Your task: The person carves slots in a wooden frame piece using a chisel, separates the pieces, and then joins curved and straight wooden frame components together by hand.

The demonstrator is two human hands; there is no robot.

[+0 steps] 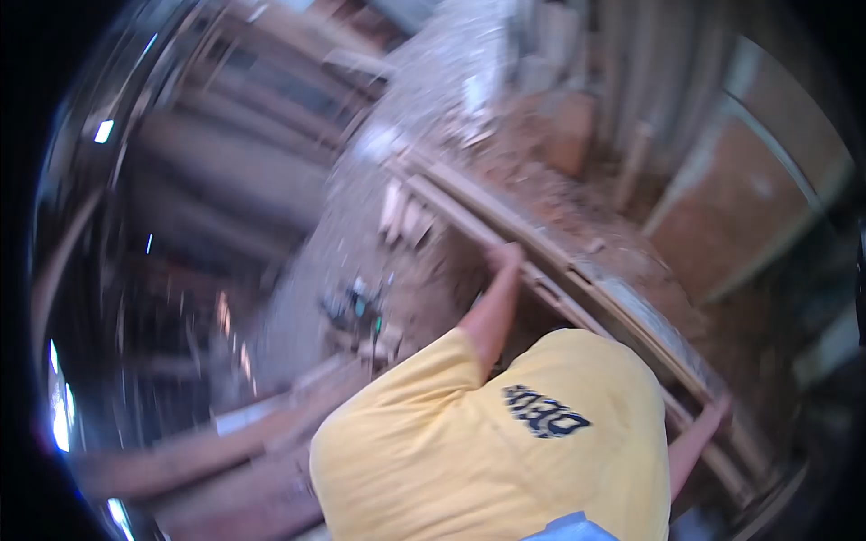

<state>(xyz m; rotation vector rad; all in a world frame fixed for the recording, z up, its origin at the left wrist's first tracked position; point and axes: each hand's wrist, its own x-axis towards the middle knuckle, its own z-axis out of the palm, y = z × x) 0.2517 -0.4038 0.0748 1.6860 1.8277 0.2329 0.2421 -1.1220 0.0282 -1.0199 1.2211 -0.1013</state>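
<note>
A long, narrow wooden frame [622, 316] with parallel rails runs diagonally in front of my yellow shirt, from the upper middle to the lower right. My left hand [505, 257] is closed on its near rail, partway along. Close to the lower right end, my right hand [719, 412] grips the same frame, though motion blurs its fingers. Part of the near rail is hidden behind my shirt.
Short wood pieces [406, 215] lie on the dusty ground left of the frame. A dark tool-like object [356, 307] lies nearby, too blurred to name. Long timbers [225, 451] extend at lower left. A brown panel [735, 194] leans at right.
</note>
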